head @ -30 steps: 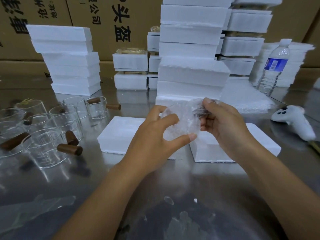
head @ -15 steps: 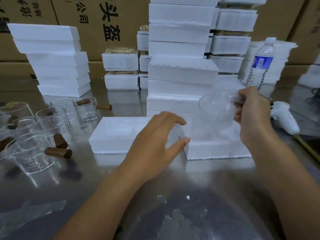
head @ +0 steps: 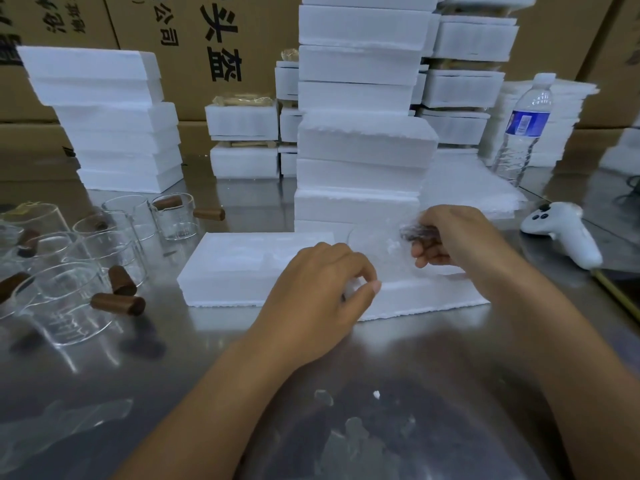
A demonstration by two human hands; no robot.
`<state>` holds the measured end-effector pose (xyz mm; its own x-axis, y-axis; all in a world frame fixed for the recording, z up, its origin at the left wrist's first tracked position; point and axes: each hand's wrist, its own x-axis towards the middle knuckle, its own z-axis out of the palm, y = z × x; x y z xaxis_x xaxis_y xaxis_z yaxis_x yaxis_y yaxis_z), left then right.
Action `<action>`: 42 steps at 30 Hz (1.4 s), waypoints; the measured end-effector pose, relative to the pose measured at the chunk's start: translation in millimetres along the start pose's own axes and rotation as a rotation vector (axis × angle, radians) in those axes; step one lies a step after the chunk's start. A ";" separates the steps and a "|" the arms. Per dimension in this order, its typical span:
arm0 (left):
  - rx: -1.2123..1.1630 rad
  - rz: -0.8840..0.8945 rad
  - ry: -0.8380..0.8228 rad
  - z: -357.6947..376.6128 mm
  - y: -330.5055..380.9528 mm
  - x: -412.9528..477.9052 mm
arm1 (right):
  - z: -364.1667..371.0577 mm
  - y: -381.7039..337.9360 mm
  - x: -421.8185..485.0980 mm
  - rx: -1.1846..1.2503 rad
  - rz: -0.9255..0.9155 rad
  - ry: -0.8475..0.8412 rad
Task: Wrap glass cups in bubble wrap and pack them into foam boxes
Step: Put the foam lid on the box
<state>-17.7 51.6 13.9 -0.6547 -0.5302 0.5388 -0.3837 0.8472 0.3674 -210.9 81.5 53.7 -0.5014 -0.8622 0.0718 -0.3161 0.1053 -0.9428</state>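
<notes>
Right hand [head: 457, 237] clamped the bubble-wrapped cup [head: 377, 249] over the right foam box [head: 433, 296]; left hand [head: 318, 289] curled at its near edge, grip unclear. Far carton [head: 180, 74] read "头盔".

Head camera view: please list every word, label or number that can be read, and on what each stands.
"头盔": large black print on the middle brown cardboard carton.
"公司": smaller print on it, top cut off.
Left brown carton: print too blurred.
Clear plastic water bottle, blue label: too blurred.
Clear glass cups, scale marks: too small.
</notes>
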 end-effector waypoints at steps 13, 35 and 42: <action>-0.017 -0.130 0.019 1.6 -12.0 1.8 | -14.6 19.9 7.9 -0.504 -0.200 0.130; 0.151 -0.288 0.178 -11.5 -2.3 -2.0 | -27.5 27.2 12.3 -0.621 0.123 0.274; 0.036 -0.153 0.446 -49.5 28.3 9.6 | -27.2 25.4 12.9 -0.636 0.106 0.210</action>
<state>-2.6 68.9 67.0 -0.2485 -0.6051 0.7564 -0.4813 0.7548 0.4457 -247.3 86.5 39.5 -0.6814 -0.7234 0.1114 -0.6367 0.5108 -0.5777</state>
